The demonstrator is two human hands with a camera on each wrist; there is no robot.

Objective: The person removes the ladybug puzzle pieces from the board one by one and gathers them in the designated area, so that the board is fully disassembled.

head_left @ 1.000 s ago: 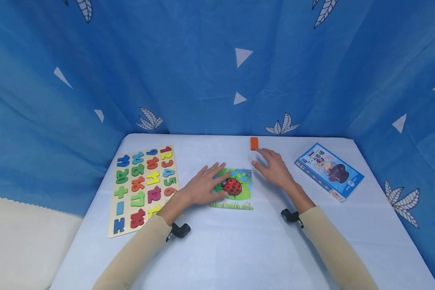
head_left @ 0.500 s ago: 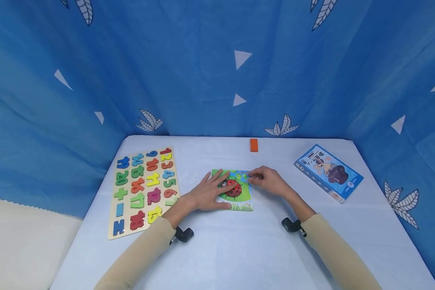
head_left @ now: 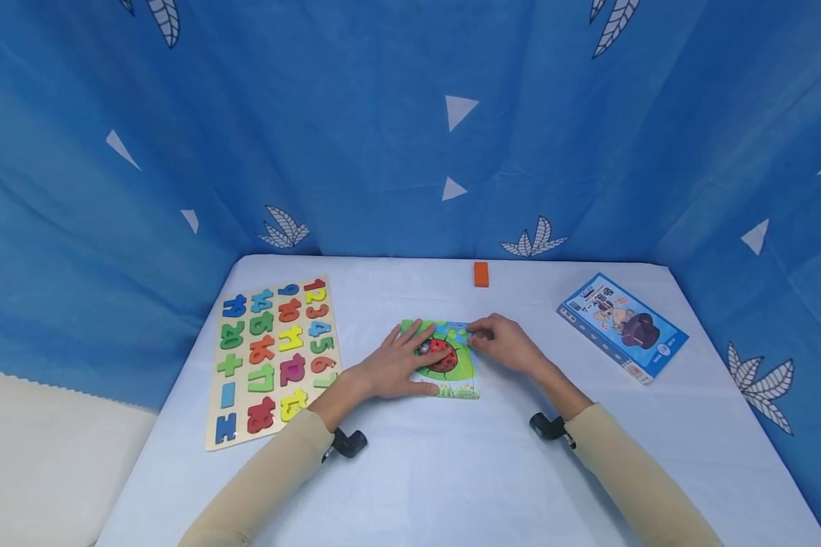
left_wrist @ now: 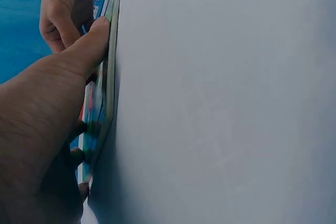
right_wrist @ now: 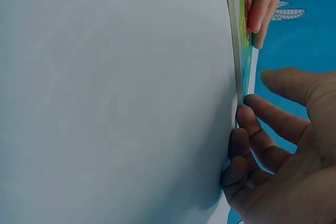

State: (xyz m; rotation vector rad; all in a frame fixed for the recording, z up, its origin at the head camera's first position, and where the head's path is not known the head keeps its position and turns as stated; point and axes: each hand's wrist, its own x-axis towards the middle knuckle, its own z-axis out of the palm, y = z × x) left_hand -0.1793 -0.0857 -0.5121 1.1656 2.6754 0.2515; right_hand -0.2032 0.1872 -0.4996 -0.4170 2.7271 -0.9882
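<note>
The ladybug picture puzzle [head_left: 461,372] lies flat on the table, a thin square board with a green and blue scene. My left hand [head_left: 393,368] rests over its left half with fingers spread, hiding part of the ladybug. In the left wrist view, the left thumb [left_wrist: 94,43] lies along the board's near edge. At the puzzle's upper right corner is my right hand [head_left: 506,342], its fingers bent. The right wrist view shows the index fingertip [right_wrist: 251,99] touching that corner, the other fingers curled against the table, and the thumb raised apart from it.
A wooden number board [head_left: 242,380] with colourful numerals stands left of the left hand. An orange block [head_left: 481,274] lies at the table's back edge. On the right is a blue box [head_left: 622,327]. Blue curtains [head_left: 376,129] hang behind the table [head_left: 445,471].
The right hand has come down and toward me, from near the orange block to the puzzle's upper right corner, its fingers bending. The left hand has shifted slightly right and stays on the puzzle.
</note>
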